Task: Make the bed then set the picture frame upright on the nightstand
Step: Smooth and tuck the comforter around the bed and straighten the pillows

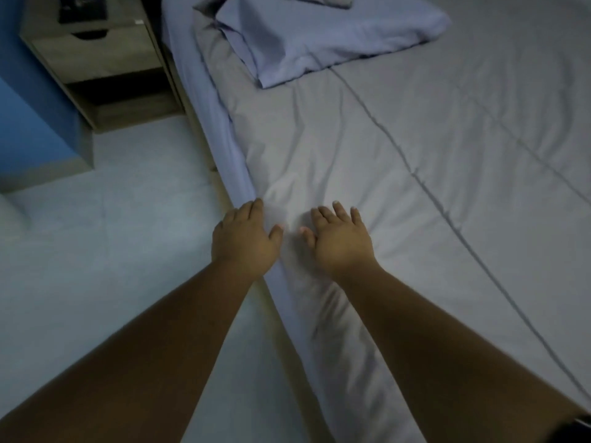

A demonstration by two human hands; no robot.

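Two bare hands press flat on a grey duvet (399, 161) at the left edge of a bed, at the centre of the frame. The left hand (244, 239) lies palm down over the bed's edge, fingers together and curved onto the fold where the duvet meets the lilac sheet (224, 129), gripping nothing. The right hand (342, 239) rests just beside it on the duvet, fingers spread and empty. The cover lies mostly smooth, with creases fanning out from the hands and long stitched lines running diagonally toward the lower right. A lilac pillow (326, 36) sits rumpled at the top centre, and another folded piece of fabric shows at the top edge. In the upper left stands a wood-grain nightstand (96, 55) with a drawer and an open shelf; a dark object (81, 8) lies flat on its top, too blurred to tell whether it is the picture frame. No readable writing or brand shows anywhere. Pale floor (96, 266) fills the left.
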